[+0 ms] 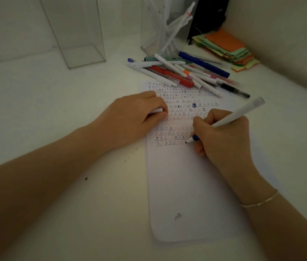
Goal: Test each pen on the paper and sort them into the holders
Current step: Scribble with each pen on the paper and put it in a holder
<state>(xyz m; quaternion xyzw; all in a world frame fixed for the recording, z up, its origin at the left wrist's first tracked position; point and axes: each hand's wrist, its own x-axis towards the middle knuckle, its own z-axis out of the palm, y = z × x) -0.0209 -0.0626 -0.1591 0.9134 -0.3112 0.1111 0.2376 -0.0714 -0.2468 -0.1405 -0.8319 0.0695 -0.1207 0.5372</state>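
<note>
Gripping a white pen (229, 119), the right hand (222, 136) sets its tip on the paper (186, 185) below rows of test marks. The left hand (135, 115) curls round what looks like a pen cap (156, 110) at the paper's edge. Loose pens (182, 72) crowd the desk (54, 110) just beyond, before a pen-filled clear holder (160, 29); an empty holder (77, 31) and coloured notes (228, 48) flank them.

A home or office desk: loose pens (184, 72), sticky notes (228, 48), clear holders (77, 32)
</note>
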